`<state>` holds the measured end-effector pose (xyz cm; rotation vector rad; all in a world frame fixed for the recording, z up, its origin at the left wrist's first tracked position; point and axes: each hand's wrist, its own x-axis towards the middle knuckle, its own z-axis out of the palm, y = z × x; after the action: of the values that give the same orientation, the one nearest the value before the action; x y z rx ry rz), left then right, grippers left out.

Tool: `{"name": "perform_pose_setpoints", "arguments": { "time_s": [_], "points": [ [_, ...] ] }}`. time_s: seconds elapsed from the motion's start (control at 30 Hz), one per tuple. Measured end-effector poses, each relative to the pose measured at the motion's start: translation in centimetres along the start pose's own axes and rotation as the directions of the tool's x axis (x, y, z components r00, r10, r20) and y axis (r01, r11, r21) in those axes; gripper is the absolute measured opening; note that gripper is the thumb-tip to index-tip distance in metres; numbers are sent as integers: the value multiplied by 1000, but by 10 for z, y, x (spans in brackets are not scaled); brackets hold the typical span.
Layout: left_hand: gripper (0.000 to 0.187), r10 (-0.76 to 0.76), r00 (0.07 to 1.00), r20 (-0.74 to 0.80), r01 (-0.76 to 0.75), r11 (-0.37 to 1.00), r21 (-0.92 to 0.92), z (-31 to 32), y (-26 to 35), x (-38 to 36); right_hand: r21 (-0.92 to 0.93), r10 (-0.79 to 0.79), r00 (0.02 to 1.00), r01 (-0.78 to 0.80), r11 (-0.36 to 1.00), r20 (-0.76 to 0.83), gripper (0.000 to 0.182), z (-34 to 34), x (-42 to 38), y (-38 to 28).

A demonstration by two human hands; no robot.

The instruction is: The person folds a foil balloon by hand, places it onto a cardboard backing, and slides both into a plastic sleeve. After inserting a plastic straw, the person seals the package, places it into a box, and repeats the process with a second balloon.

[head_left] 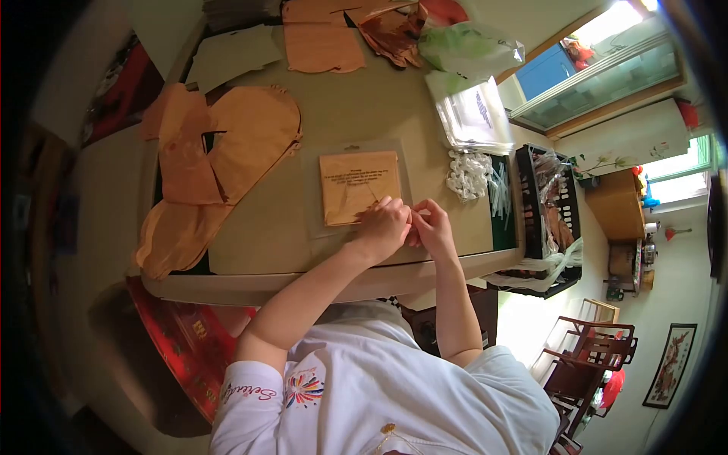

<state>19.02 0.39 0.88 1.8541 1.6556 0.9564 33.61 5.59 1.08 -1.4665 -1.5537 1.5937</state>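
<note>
A flat, folded tan-orange piece (pixel 359 193) lies inside a clear plastic bag (pixel 403 171) printed with dark text, on the table before me. My left hand (pixel 384 226) is over the bag's lower right corner with its fingers curled closed. Close beside it, my right hand (pixel 432 227) has its fingers pinched together just off the bag's right edge. The two hands meet at the fingertips. Whatever they hold between them is too small or hidden to make out.
Large orange cut-out pieces (pixel 254 125) lie at the left, and more (pixel 322 49) at the back. At the right are a stack of clear bags (pixel 474 114), white plastic bits (pixel 469 176) and clear strips (pixel 500 193). A black crate (pixel 531 197) stands beyond the table edge.
</note>
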Motion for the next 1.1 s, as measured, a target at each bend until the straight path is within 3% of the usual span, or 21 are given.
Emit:
{"name": "perform_pose_setpoints", "arguments": {
  "time_s": [0.1,0.3,0.5,0.6,0.7,0.73,0.8,0.87,0.9,0.97,1.0,1.03,1.07,1.1],
  "points": [
    [8,-20,999,-45,17,998,-60,-2,-1,-4,21,2,1000,-2,1000,3,8,0,-1,-1],
    [11,39,999,13,-39,998,-54,-7,5,-5,17,5,1000,-5,1000,-4,8,2,-2,-3],
    [9,-2,999,48,5,997,-76,-1,5,-1,26,-15,1000,15,1000,11,7,-1,1,4],
    [9,59,998,20,-56,990,-130,1,-1,-5,46,-22,999,20,999,28,8,-1,1,4],
    [10,71,990,118,-32,954,-299,-9,-3,-15,57,-29,1000,28,998,11,8,-1,2,4],
    [10,-26,989,146,93,872,-481,-16,-4,-19,62,-28,1000,28,998,-2,8,-1,2,5],
    [11,-198,948,247,317,568,-759,-38,-5,-29,26,21,1000,-21,999,2,8,0,-2,-5],
    [13,-246,963,113,184,289,-939,-96,-7,-42,8,44,999,-44,999,0,8,1,-2,-8],
    [16,-253,966,-46,49,357,-933,-120,-17,-50,7,46,999,-46,999,-2,8,0,-2,-7],
    [21,-339,884,-321,-73,579,-812,-175,-34,-73,8,37,999,-37,999,0,7,-1,0,-2],
    [27,-438,815,-379,144,788,-599,-206,-62,-95,20,35,999,-35,999,4,7,-1,0,-2],
    [25,-430,744,-511,245,888,-390,-236,-75,-108,30,33,999,-33,999,6,7,0,-1,-3],
    [28,-540,604,-586,364,841,-400,-263,-80,-116,40,30,1000,-30,999,8,7,0,-2,-4],
    [30,-548,548,-632,367,836,-407,-295,-101,-128,30,30,999,-31,999,10,8,0,-2,-5]
  ]
}}
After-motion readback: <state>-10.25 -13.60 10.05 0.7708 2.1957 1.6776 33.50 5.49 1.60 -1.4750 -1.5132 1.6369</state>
